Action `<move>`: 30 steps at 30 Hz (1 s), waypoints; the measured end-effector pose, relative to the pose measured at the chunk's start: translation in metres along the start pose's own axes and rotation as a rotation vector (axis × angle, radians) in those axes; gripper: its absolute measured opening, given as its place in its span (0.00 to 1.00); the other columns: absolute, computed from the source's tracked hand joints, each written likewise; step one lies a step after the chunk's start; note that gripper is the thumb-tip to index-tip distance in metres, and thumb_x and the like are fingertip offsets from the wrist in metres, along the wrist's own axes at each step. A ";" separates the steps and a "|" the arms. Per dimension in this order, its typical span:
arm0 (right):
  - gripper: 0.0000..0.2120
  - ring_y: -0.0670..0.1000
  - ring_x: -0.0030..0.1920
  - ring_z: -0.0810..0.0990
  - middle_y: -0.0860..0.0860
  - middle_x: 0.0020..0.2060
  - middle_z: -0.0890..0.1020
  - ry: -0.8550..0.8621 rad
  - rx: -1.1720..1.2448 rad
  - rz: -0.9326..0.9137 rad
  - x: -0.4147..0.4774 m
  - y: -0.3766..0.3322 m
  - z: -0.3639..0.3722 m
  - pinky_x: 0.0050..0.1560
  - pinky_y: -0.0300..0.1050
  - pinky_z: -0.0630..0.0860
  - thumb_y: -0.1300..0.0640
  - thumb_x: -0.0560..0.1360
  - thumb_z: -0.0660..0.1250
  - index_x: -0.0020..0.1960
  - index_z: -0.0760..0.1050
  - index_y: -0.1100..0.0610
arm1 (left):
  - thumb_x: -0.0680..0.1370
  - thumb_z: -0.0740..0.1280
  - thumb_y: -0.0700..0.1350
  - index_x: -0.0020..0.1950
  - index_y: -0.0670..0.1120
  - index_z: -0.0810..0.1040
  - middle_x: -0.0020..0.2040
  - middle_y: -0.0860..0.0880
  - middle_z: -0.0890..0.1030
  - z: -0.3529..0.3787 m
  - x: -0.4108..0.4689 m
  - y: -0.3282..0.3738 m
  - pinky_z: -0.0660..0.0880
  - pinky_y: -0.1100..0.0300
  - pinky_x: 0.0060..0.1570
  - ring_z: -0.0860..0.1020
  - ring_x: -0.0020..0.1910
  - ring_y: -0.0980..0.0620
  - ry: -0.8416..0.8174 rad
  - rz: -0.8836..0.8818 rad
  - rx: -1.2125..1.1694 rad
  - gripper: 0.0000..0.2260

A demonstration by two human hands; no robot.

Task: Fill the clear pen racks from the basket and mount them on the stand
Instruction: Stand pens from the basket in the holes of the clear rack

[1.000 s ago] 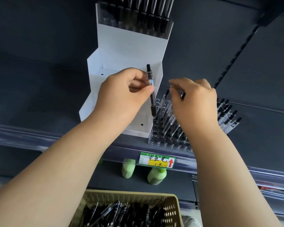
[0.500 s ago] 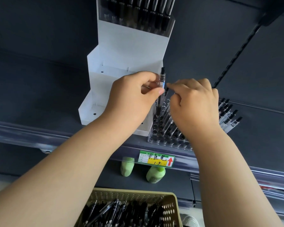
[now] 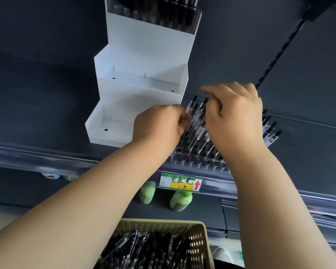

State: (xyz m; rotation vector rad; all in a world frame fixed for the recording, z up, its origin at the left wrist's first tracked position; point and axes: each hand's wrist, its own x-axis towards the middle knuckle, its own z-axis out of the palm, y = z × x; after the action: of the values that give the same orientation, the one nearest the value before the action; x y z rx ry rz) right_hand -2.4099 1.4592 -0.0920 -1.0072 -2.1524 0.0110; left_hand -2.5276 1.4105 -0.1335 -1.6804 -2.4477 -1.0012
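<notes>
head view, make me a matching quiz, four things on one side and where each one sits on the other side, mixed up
Things
1. basket
2. clear pen rack
3. price label
4. green bottles

Places
A. clipped to the shelf's front rail
B. just right of the white stand
C. bottom of the view, holding black pens
D. just below the label, under the rail

Pairs: 1-C, 2-B, 3-A, 4-D
</notes>
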 end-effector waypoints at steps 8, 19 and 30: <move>0.21 0.58 0.55 0.73 0.51 0.52 0.82 0.012 0.019 -0.015 -0.004 -0.001 -0.001 0.54 0.54 0.69 0.59 0.72 0.52 0.57 0.80 0.54 | 0.77 0.64 0.50 0.50 0.52 0.79 0.45 0.53 0.81 0.015 -0.007 -0.008 0.74 0.58 0.40 0.77 0.43 0.50 -0.066 -0.063 -0.100 0.05; 0.22 0.58 0.56 0.72 0.52 0.51 0.82 0.001 0.021 0.001 -0.008 0.006 0.001 0.54 0.54 0.70 0.59 0.72 0.51 0.57 0.80 0.54 | 0.77 0.64 0.52 0.52 0.49 0.79 0.45 0.51 0.76 0.020 -0.005 -0.006 0.71 0.59 0.38 0.76 0.41 0.47 0.013 0.023 -0.008 0.10; 0.22 0.59 0.54 0.73 0.52 0.50 0.82 0.003 0.008 -0.018 -0.012 0.009 0.000 0.54 0.55 0.70 0.60 0.72 0.51 0.55 0.81 0.55 | 0.78 0.61 0.52 0.53 0.46 0.78 0.49 0.48 0.78 0.025 -0.003 -0.007 0.71 0.59 0.37 0.77 0.42 0.45 0.031 -0.010 0.063 0.12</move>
State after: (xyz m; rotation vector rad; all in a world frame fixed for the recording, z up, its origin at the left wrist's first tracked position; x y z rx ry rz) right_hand -2.3984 1.4573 -0.1024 -0.9829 -2.1563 0.0098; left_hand -2.5239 1.4190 -0.1586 -1.6233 -2.4434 -0.9336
